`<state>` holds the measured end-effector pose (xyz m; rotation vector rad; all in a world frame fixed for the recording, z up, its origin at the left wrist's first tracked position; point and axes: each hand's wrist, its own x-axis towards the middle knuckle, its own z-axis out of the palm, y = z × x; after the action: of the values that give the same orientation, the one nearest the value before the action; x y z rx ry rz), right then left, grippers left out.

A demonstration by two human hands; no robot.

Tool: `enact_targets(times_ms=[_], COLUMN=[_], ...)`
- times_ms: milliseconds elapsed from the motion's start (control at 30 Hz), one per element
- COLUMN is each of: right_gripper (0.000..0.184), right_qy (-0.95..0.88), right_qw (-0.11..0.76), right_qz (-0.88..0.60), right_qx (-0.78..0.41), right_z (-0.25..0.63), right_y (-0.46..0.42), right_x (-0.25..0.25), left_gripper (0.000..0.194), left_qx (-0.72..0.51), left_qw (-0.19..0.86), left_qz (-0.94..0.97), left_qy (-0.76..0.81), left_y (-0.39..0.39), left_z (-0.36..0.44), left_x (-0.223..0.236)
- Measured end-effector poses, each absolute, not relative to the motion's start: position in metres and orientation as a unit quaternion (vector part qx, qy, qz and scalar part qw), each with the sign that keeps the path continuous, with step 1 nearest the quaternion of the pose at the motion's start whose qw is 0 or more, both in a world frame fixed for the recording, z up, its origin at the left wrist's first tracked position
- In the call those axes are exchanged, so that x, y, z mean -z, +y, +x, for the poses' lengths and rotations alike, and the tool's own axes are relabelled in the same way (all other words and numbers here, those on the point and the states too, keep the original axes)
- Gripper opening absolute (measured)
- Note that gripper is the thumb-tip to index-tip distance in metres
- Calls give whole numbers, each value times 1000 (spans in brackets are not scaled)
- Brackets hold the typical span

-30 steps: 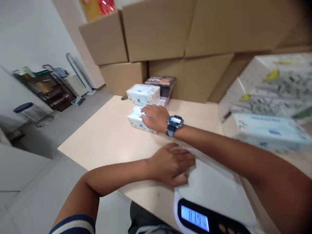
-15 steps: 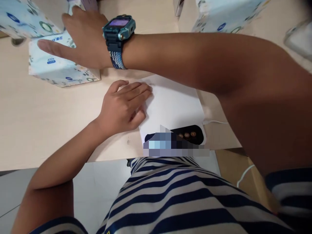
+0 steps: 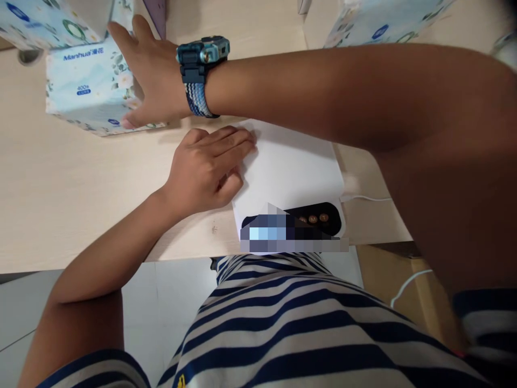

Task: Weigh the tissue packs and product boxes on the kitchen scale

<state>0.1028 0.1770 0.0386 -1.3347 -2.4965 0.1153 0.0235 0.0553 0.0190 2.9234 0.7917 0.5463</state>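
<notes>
Tissue pack (image 3: 83, 78) is already settled on the table (image 3: 72, 199), off the white scale (image 3: 299, 167); its end is overlapped by the right hand (image 3: 155, 81), spread wide, not yet clear, no firm grip shown. The scale's edge is touched by the left hand (image 3: 205, 170), loosely unfurled, nothing held.

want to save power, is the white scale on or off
The white scale appears to be on: its display shows bright light blue, though pixelation hides any digits.

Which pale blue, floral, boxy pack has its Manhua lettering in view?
The pale blue, floral, boxy pack at the right hand. The others, including the upper left pack and upper right pack, show no such lettering.
</notes>
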Motion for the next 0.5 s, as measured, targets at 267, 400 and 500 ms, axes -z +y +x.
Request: enact_targets(times_ms=[267,400,500], right_gripper=[123,118,131], right_qy=[-892,-871,-879], right_qw=[98,123,79], right_qz=[-431,-433,-437], right_qx=[-92,-198,-172], right_z=[126,144,146], right_y=[173,142,126], right_x=[-63,-91,-113], left_gripper=[46,45,45], left_qx=[-235,-212,-216], left_qw=[86,114,124], left_qz=[939,939,937], left_qy=[238,246,244], left_y=[66,68,70], left_z=[22,23,21], left_x=[-15,-17,-16])
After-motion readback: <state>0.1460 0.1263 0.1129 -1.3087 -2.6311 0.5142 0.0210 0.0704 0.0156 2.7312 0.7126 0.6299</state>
